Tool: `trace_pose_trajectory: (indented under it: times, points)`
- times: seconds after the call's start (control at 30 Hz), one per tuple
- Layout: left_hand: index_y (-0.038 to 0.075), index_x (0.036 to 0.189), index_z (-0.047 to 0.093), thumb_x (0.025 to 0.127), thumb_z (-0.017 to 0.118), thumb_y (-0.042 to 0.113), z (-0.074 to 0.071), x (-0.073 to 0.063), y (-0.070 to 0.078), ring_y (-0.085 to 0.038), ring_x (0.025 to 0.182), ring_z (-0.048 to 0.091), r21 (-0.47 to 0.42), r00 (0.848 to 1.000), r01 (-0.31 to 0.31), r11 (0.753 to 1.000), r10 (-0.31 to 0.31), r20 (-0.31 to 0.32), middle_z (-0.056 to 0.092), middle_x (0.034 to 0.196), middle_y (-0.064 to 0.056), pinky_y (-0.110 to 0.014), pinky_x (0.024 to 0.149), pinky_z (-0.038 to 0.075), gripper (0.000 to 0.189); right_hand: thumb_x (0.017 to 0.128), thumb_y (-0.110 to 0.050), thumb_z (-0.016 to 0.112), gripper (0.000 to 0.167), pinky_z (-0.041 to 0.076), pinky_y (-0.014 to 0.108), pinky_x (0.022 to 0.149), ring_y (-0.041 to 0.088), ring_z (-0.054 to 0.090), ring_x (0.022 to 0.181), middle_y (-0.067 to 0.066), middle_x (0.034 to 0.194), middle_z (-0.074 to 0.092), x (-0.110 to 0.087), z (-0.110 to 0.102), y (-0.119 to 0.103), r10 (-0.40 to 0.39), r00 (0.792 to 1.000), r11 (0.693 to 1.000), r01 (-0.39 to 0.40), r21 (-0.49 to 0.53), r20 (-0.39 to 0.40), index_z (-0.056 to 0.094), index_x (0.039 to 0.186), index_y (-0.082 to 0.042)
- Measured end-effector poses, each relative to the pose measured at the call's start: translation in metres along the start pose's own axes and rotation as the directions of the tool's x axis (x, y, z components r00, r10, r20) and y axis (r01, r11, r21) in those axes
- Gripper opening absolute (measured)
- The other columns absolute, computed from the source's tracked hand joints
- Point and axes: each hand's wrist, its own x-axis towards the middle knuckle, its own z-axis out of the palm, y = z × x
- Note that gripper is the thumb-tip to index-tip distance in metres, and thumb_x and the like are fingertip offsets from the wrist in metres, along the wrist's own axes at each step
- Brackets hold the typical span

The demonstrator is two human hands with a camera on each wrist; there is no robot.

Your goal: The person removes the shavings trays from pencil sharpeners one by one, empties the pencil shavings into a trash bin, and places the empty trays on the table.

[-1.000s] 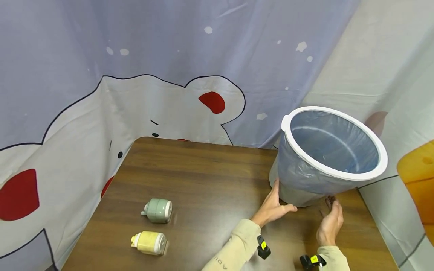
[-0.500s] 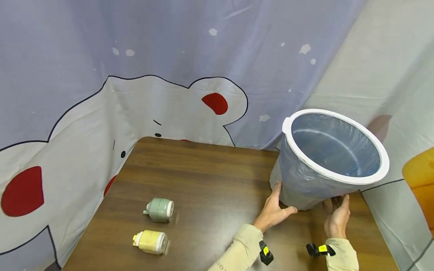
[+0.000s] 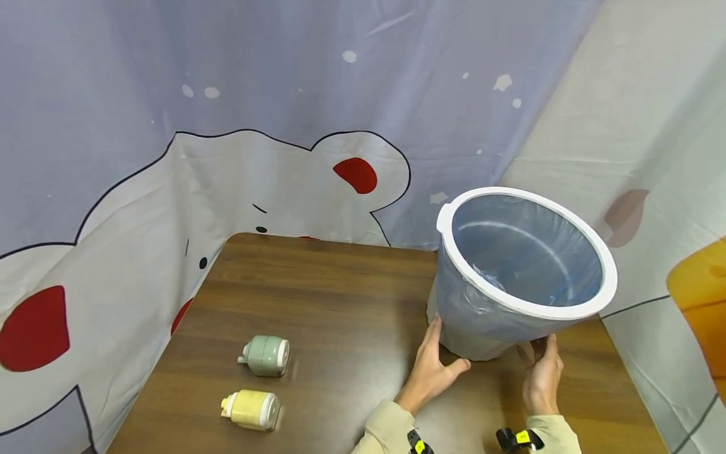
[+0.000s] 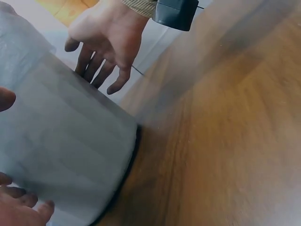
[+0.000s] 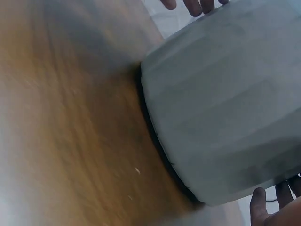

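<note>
A pale grey trash can [image 3: 473, 343] with a white rim ring [image 3: 567, 313] and a clear plastic liner [image 3: 505, 252] stands on the right part of the table. My left hand [image 3: 431, 375] is at its near left side, thumb and fingers spread beside the lower wall. On the opposite side my right hand [image 3: 543, 378] has its fingers extended under the rim, some hidden behind the can. In the left wrist view the right hand [image 4: 110, 37] flanks the grey wall, fingers loosely straight. The right wrist view shows the can's dark bottom edge [image 5: 157, 141] against the wood.
On the left of the brown table [image 3: 317, 296] are a small green bottle [image 3: 266, 356] and a yellow bottle [image 3: 249, 408]. A printed curtain [image 3: 283, 69] hangs behind the table and along both sides. The can is close to the table's right edge.
The trash can has shifted left and slightly toward me over the last half second, with both hands moving along beside it. Both bottles keep their places.
</note>
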Motion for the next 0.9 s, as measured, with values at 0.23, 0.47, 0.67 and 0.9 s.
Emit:
trace_pose_trajectory:
  times: [0.23, 0.47, 0.67, 0.9]
  points:
    - [0.001, 0.143, 0.026, 0.071, 0.068, 0.028, -0.026, -0.019, -0.001, -0.024, 0.133, 0.030, 0.042, 0.993, -0.098, 0.994, 0.101, -0.068, 0.028, 0.146, -0.006, -0.043, 0.105, 0.029, 0.087, 0.098, -0.039, 0.035, 0.043, 0.044, 0.025, 0.083, 0.005, 0.051, 0.109, -0.009, 0.111, 0.061, -0.019, 0.019, 0.008, -0.016, 1.000, 0.996, 0.015, -0.090, -0.017, 0.055, 0.126, -0.014]
    - [0.000, 0.141, 0.028, 0.071, 0.068, 0.025, -0.053, -0.039, -0.009, -0.026, 0.129, 0.035, 0.047, 0.985, -0.119, 0.992, 0.123, -0.117, 0.034, 0.142, -0.008, -0.045, 0.102, 0.033, 0.085, 0.100, -0.034, 0.032, 0.038, 0.045, 0.026, 0.082, 0.004, 0.053, 0.106, -0.009, 0.107, 0.061, -0.041, 0.038, 0.019, 0.035, 0.999, 0.994, -0.038, -0.106, -0.035, 0.058, 0.119, -0.016]
    - [0.002, 0.141, 0.029, 0.073, 0.068, 0.018, -0.064, -0.052, -0.019, -0.027, 0.127, 0.038, -0.005, 0.976, -0.145, 0.989, 0.142, -0.163, 0.037, 0.139, -0.009, -0.045, 0.097, 0.040, 0.080, 0.101, -0.033, 0.025, 0.043, 0.044, 0.029, 0.085, 0.006, 0.049, 0.111, -0.008, 0.114, 0.056, -0.060, 0.049, 0.029, 0.002, 1.000, 0.982, -0.004, -0.188, -0.011, 0.052, 0.125, -0.011]
    - [0.003, 0.143, 0.024, 0.076, 0.068, 0.011, -0.084, -0.064, -0.018, -0.029, 0.128, 0.035, -0.006, 0.976, -0.165, 0.986, 0.162, -0.145, 0.032, 0.142, -0.012, -0.047, 0.096, 0.039, 0.081, 0.101, -0.034, 0.021, 0.054, 0.044, 0.022, 0.086, 0.005, 0.046, 0.114, -0.008, 0.119, 0.053, -0.077, 0.062, 0.033, -0.070, 0.996, 0.932, 0.083, -0.354, 0.051, 0.042, 0.134, 0.003]
